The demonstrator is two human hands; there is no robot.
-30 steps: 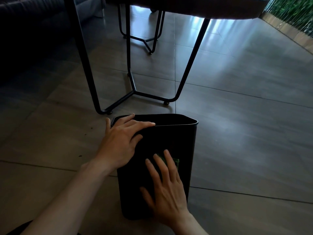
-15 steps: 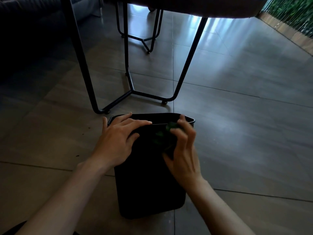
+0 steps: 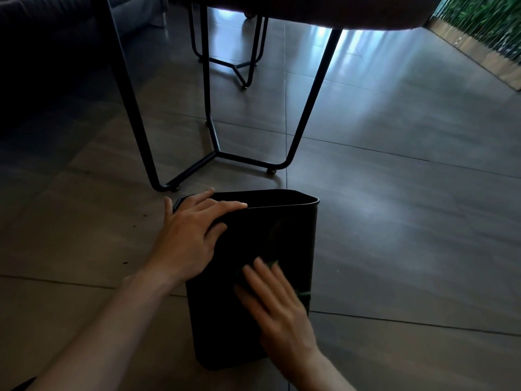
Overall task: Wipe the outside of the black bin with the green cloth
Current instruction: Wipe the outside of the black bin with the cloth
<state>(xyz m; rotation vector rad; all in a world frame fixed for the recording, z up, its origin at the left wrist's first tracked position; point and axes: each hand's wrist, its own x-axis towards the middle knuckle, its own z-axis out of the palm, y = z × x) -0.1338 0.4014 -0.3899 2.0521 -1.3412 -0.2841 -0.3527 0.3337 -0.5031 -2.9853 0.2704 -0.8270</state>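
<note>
The black bin (image 3: pixel 293 230) stands on the tiled floor in front of me, its open top facing away. My left hand (image 3: pixel 191 235) rests on the bin's upper left corner, fingers laid over the rim. My right hand (image 3: pixel 276 303), blurred, presses flat with straight fingers against the bin's near wall, low on the right. The green cloth (image 3: pixel 305 295) lies under that palm; only dark green edges show beside the fingers and at the bin's right edge.
A table with black metal legs (image 3: pixel 214 148) stands just beyond the bin, its foot bar close to the rim. A second leg frame (image 3: pixel 239 66) is farther back. A dark sofa (image 3: pixel 42 52) fills the left. Plants (image 3: pixel 485 21) line the right wall.
My right hand has slid the cloth from the bin's top rim down to the lower part of the near wall. The left hand has stayed on the corner.
</note>
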